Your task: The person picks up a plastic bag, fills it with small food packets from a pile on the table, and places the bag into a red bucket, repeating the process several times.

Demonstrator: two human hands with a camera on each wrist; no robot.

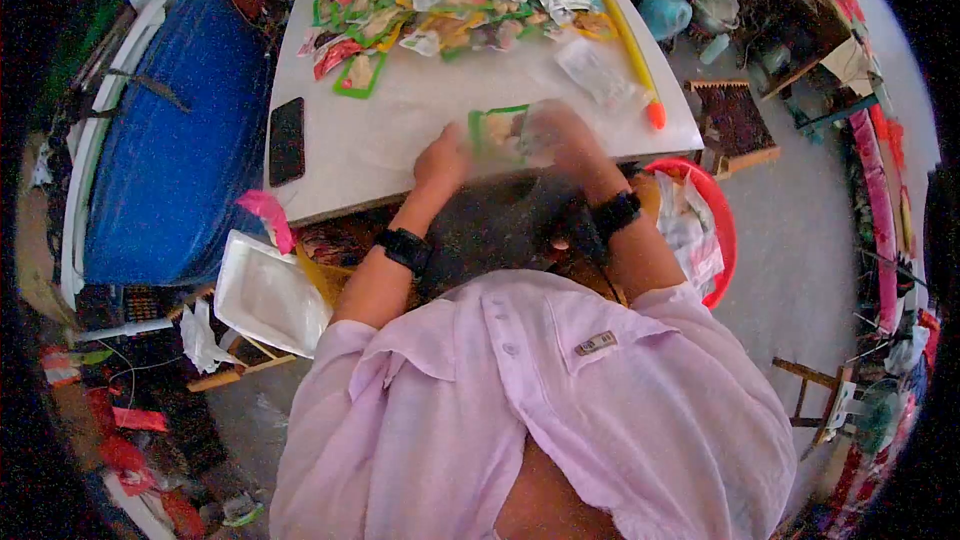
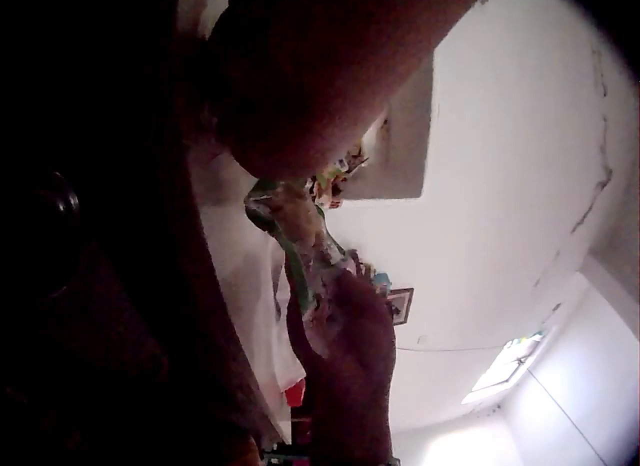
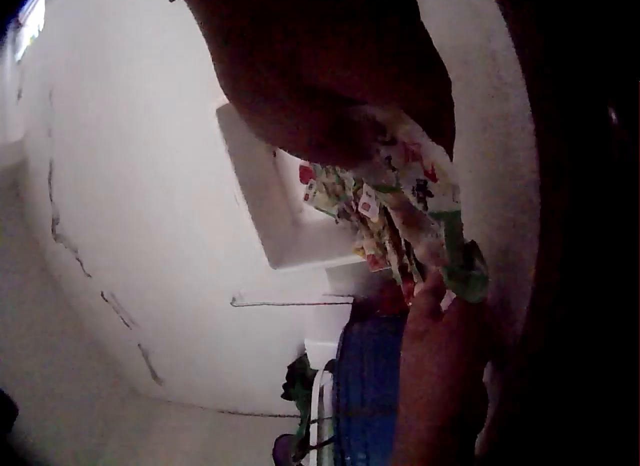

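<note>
Between the two hands, over the front edge of the white table, is a small food packet with green edges, a clear middle and pale tan contents. My left hand pinches its left edge; those fingertips also show at the green end in the right wrist view. The right hand, blurred, grips the other end of the packet, thumb and fingers on either side in the left wrist view. Printed lettering shows on the packet's face in the right wrist view.
Many similar packets are heaped at the table's far side. A phone lies at left, a clear plastic bag and a yellow stick at right. Below the table stand a red basin and a white foam tray.
</note>
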